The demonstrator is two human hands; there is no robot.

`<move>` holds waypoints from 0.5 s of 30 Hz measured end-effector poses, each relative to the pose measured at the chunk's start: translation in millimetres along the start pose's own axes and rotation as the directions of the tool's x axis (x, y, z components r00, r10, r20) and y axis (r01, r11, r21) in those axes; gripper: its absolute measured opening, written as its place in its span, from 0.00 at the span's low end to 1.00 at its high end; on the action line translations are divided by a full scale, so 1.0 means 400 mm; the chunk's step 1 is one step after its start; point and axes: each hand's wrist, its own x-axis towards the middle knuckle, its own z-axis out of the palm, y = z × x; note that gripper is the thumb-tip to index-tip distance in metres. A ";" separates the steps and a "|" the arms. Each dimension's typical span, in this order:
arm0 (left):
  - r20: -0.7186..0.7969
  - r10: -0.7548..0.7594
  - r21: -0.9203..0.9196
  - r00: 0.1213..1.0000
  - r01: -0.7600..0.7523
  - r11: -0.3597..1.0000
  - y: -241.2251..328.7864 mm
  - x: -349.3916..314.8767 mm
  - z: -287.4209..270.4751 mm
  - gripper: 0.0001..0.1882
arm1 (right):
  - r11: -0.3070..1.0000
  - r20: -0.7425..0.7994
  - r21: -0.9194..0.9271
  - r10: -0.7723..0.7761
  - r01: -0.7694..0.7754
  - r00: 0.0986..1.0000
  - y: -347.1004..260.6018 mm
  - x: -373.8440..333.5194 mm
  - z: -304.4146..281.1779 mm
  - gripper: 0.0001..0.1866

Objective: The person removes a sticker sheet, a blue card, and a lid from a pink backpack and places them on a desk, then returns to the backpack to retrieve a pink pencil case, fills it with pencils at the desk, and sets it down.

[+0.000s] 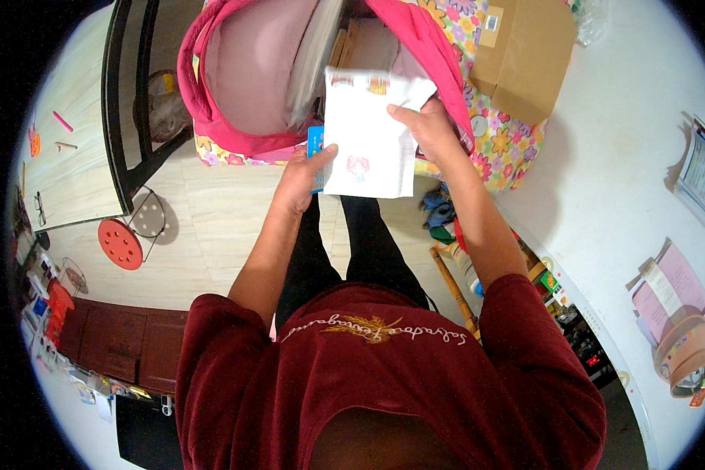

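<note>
A white packet point(368, 133), printed with a small pink cartoon figure, is held up in front of me. My right hand point(429, 129) grips its right edge, thumb on the front. At its left edge my left hand point(299, 178) is closed with the thumb on top. A flat blue item point(316, 141) shows between that hand and the packet; most of it is covered, so its kind is unclear. Just beyond the hands lies an open pink bag point(200, 98), with several books or papers point(315, 59) standing inside. The packet hides part of the bag's opening.
The bag rests on a flower-patterned cloth point(505, 145), beside a brown cardboard box point(525, 59). A red round stool point(121, 244) stands on the left, near a black-framed table point(117, 102). A white wall point(611, 157) rises at the right.
</note>
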 end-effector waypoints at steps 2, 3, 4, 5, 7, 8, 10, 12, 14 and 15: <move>0.014 0.001 0.001 1.000 -0.001 1.000 -0.004 0.000 -0.010 0.15 | 0.995 -0.080 0.095 0.031 -0.023 0.996 -0.034 -0.017 0.013 0.17; 0.027 0.002 0.002 1.000 -0.002 1.000 -0.004 0.001 -0.013 0.15 | 0.994 -0.071 0.088 0.069 -0.063 0.995 -0.029 -0.018 0.004 0.17; 0.011 0.005 0.032 1.000 -0.006 0.999 -0.004 0.001 -0.013 0.15 | 0.994 -0.136 -0.109 0.004 -0.019 0.991 -0.007 -0.011 -0.014 0.17; -0.004 0.010 0.061 1.000 -0.010 0.998 -0.004 -0.001 -0.013 0.15 | 0.952 -0.187 -0.305 -0.073 0.012 0.980 0.026 0.000 -0.035 0.16; -0.034 0.024 0.083 0.999 -0.021 0.996 -0.011 -0.005 -0.015 0.14 | 0.813 -0.220 -0.582 -0.168 0.009 0.961 0.003 -0.003 -0.030 0.16; -0.044 0.031 0.079 0.999 -0.027 0.996 -0.018 -0.005 -0.015 0.14 | 0.746 -0.222 -0.666 -0.180 -0.014 0.958 -0.014 -0.017 -0.028 0.15; -0.046 0.024 0.109 0.999 -0.019 0.994 -0.028 -0.007 -0.021 0.14 | 0.672 -0.229 -0.740 -0.220 -0.022 0.948 -0.043 -0.036 -0.011 0.14; -0.034 -0.001 0.175 0.999 0.007 0.985 -0.025 -0.017 -0.023 0.15 | 0.677 -0.234 -0.736 -0.275 0.015 0.932 -0.051 -0.039 0.001 0.13; -0.066 0.064 0.196 0.996 -0.050 0.979 -0.018 -0.058 -0.016 0.17 | 0.669 -0.223 -0.744 -0.259 0.008 0.940 -0.052 -0.035 0.001 0.14; -0.082 0.096 0.209 0.992 -0.077 0.975 -0.006 -0.089 -0.009 0.18 | 0.665 -0.220 -0.747 -0.250 0.002 0.943 -0.050 -0.033 0.000 0.14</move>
